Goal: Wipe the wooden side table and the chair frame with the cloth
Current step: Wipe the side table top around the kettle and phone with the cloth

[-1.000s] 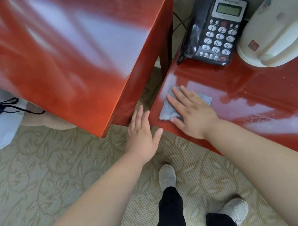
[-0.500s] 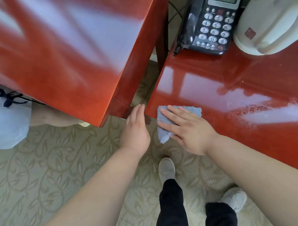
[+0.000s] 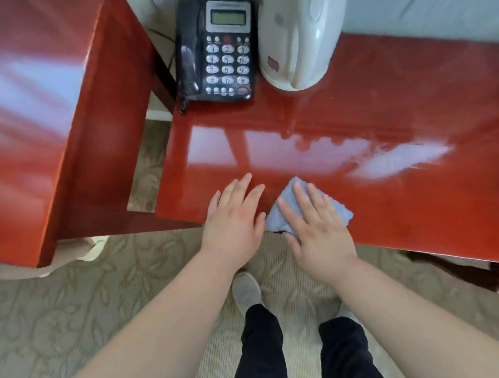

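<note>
Glossy red-brown wood fills most of the view: it is the top of the wooden side table [image 3: 382, 111], which reflects pale light in wide patches. On this top, close to its front edge, lies the small light blue cloth [image 3: 339, 213], a little crumpled, with its lower corner reaching the edge. The right hand [image 3: 318, 228] presses flat on the cloth, its fingers straight and slightly spread, not curled around the fabric. The left hand [image 3: 232, 218] rests just beside the cloth on the same front edge, also flat, with straight fingers, and it holds nothing. At the back of the table stands a black telephone [image 3: 216, 50] with a greenish display; its white keys show the digits 1 to 9, then *, 0 and #, but the small writing above the display is too blurred to read. Just beside the telephone, to the right, stands a white kettle [image 3: 296, 38] with a small red label, which I cannot read. On the left stands another red wooden piece of furniture [image 3: 39, 112], higher, apart from the table. Below are the patterned beige carpet [image 3: 77, 325], black trousers [image 3: 261, 345] and a grey shoe [image 3: 247, 291].
</note>
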